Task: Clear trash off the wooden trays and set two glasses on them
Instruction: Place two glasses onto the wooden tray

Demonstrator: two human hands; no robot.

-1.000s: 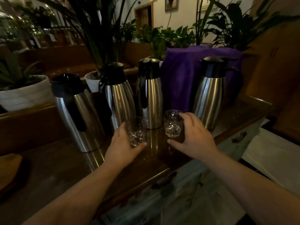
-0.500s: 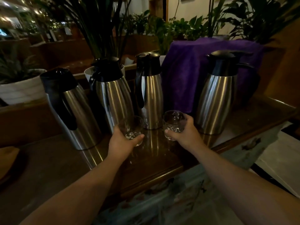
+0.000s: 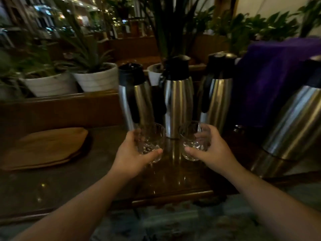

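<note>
Left hand [image 3: 132, 154] grips one glass [image 3: 150, 141]; right hand [image 3: 214, 150] another glass [image 3: 192, 140].

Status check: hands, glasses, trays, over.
Left hand holds one glass, right hand the other. Wooden trays stacked left, bare. Path clear.

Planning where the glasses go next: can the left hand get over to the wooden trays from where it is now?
Probably yes. The left hand, holding a glass, has open counter between it and the wooden trays; the steel jugs stand farther back.
</note>
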